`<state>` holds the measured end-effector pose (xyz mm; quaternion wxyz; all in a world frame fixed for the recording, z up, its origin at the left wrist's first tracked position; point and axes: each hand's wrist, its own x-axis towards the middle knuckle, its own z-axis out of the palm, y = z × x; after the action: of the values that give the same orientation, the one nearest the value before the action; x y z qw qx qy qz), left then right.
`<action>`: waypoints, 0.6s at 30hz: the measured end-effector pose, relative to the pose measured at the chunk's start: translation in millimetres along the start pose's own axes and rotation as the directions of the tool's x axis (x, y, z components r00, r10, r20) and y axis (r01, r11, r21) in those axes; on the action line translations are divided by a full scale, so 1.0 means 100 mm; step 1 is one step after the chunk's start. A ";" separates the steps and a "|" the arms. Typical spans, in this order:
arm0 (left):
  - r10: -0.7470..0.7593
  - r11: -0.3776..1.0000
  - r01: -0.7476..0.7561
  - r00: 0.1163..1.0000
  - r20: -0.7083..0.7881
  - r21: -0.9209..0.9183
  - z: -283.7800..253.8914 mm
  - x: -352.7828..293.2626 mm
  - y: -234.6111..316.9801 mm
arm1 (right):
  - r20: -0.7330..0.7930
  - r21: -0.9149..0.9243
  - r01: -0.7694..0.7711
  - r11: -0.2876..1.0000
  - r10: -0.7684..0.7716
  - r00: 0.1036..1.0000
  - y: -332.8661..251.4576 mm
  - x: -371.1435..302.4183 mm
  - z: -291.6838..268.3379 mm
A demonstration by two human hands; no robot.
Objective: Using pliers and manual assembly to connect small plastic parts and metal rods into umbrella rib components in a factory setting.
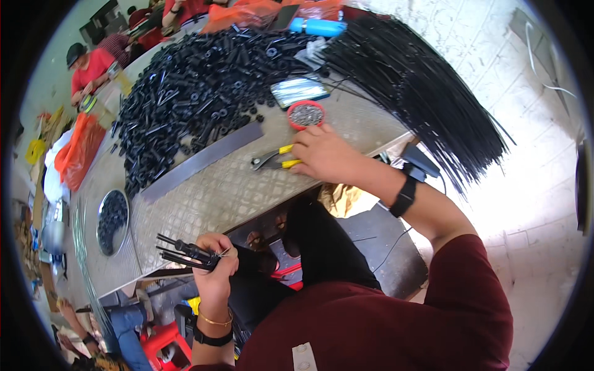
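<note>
Head view: the pliers (262, 161) lie on the near part of the table (238, 179), their long axis running roughly left to right, jaws to the left and yellow handles (285, 149) to the right, spread apart. The right hand (325, 153) is much the nearer one, at the handle ends, so the pliers extend left from its fingers. Those fingers are bent and touch the handles; whether they grip firmly or only rest there, I cannot tell. Just beyond them sits a red dish (290, 117) of small metal pieces.

The left hand (216, 260), well apart at the near left, has its fingers curled closely around a small bunch of black parts (189, 253), whose thin ends point left. A flat grey strip (201, 162) lies between the pliers and the heap of black pieces (185, 93).
</note>
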<state>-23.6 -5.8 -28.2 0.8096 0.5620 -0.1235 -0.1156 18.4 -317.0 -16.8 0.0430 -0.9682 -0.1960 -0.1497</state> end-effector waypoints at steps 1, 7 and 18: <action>-0.001 1.000 0.001 1.000 0.003 0.000 0.01 0.01 0.01 | 0.000 0.017 0.061 0.998 -0.061 0.998 -0.03 0.03 0.02; -0.038 0.998 0.032 0.989 0.141 0.046 0.10 0.10 0.05 | 0.110 0.697 -0.192 0.691 0.161 0.981 -0.28 -0.10 -0.54; 0.009 0.969 -0.079 0.957 0.290 0.232 0.08 0.00 0.14 | -0.151 -0.124 0.457 0.881 -0.472 0.869 -0.79 0.07 -0.81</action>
<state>-25.4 -7.5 -12.0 0.7111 0.6307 -0.2654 -0.1619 -28.5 -252.9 64.4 -0.0178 -0.8765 -0.4118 -0.2488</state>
